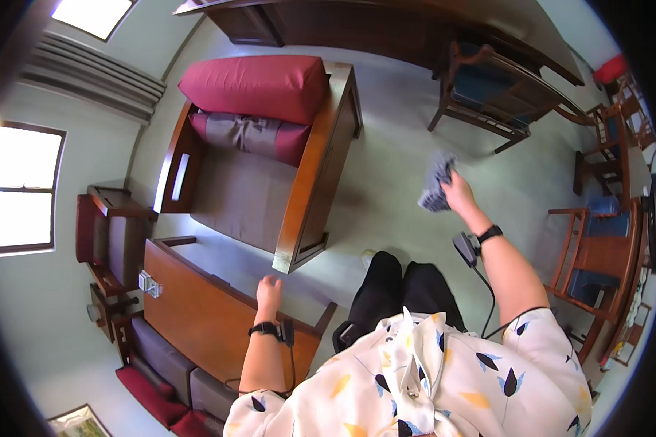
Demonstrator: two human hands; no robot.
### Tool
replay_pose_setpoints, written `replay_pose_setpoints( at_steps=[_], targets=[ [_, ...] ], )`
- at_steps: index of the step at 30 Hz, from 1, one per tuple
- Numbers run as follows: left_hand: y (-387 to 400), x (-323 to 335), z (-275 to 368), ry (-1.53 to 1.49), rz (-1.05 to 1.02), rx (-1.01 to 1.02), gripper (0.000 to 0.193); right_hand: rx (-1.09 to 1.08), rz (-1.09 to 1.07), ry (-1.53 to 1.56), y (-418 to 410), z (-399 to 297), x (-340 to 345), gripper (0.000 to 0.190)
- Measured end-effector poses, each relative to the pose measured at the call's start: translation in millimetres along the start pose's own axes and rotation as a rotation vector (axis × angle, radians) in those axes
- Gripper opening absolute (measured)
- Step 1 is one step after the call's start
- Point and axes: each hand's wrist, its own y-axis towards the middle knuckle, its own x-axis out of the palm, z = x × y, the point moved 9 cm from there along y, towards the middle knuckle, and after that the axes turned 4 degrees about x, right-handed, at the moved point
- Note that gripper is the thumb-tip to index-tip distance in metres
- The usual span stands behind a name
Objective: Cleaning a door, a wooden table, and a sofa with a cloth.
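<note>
My right hand (459,194) grips a crumpled grey cloth (436,188), held out over the pale floor. The cloth looks blurred, and its lower part hangs loose from my fingers. My left hand (269,295) appears to hold nothing; its fingers are loosely bent and a little apart. It is nearest to the front end of a wooden armrest (300,218) and the edge of a wooden coffee table (213,311). The armrest belongs to a wide armchair with a grey seat cushion (240,191), a red back cushion (257,87) and a grey-and-red pillow (249,134).
A small clear holder (150,284) stands on the coffee table. A sofa (164,355) lines the left side. A dark wooden desk (350,33) and a blue-seated wooden chair (486,93) stand ahead. More wooden chairs (596,251) are at the right. Cables run along both my arms.
</note>
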Motion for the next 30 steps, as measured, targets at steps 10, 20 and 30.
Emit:
replay_pose_setpoints(
  at_steps=[10, 20, 30],
  targets=[
    [145.2, 48.6, 106.4, 0.046, 0.252, 0.147, 0.069, -0.839, -0.372, -0.179, 19.7, -244.9, 293.3, 0.033],
    [161.2, 57.1, 106.2, 0.222, 0.397, 0.164, 0.09, -0.821, -0.118, -0.062, 156.3, -179.4, 306.8, 0.06],
    [165.0, 67.7, 116.0, 0.186, 0.396, 0.194, 0.089, -0.367, 0.278, 0.687, 383.4, -128.9, 280.0, 0.023]
  ],
)
